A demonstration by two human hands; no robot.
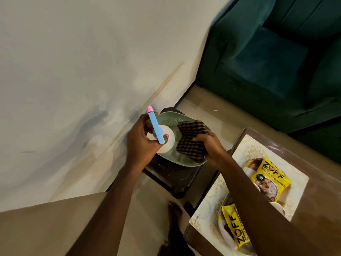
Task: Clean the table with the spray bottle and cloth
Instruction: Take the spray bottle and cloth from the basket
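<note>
My left hand grips the neck of a white spray bottle with a blue trigger head and pink nozzle, held over a pale green tray. My right hand pinches a dark brown checked cloth that lies partly in the same tray. The tray sits on a dark plastic stool. The brown table stands to the right, below my right forearm.
On the table lies a white patterned mat with two yellow snack packets and small bowls. A teal sofa fills the upper right. A pale wall runs along the left. My bare feet stand on the tiled floor below the stool.
</note>
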